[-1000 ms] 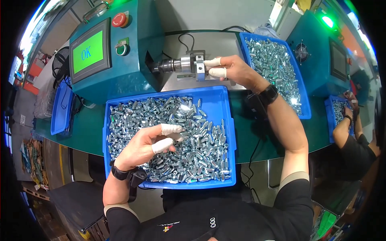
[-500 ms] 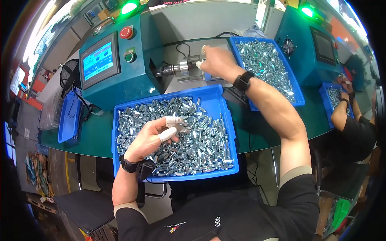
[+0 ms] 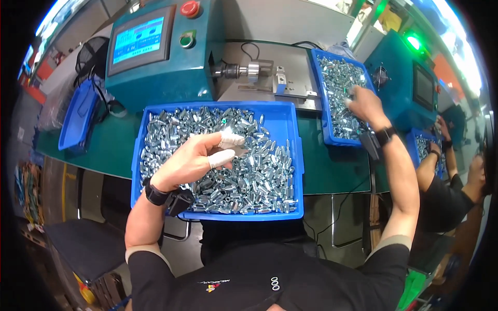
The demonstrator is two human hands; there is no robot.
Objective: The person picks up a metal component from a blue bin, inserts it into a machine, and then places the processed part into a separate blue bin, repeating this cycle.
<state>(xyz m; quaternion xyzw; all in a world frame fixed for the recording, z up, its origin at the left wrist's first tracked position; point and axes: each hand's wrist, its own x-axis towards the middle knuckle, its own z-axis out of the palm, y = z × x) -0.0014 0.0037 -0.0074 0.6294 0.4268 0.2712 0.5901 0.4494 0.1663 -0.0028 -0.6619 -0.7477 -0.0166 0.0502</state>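
My left hand (image 3: 194, 158), with white finger covers on thumb and forefinger, hovers over the near blue tray (image 3: 299, 160). Small shiny hexagonal metal parts (image 3: 233, 189) fill it. A greyish metal part seems to lie between the thumb and forefinger tips, partly hidden. At the right, my right hand (image 3: 367, 106) is above the far blue tray (image 3: 342, 141), fingers pointing down and spread at its heap of metal parts (image 3: 337, 78). No part shows in it. Between the trays and the green machine (image 3: 155, 83), the steel chuck (image 3: 253, 71) faces a metal block (image 3: 280, 80).
The machine carries a lit screen (image 3: 137, 40), a red stop button (image 3: 190, 9) and a green switch (image 3: 187, 39). A narrow blue tray (image 3: 78, 116) lies at the left. Farther right, a co-worker's hands (image 3: 433, 147) work at another tray beside a second green machine (image 3: 410, 78).
My right hand has left the chuck and moved right, over the far tray. My left hand keeps its pose above the near tray. The whole view has shifted slightly.
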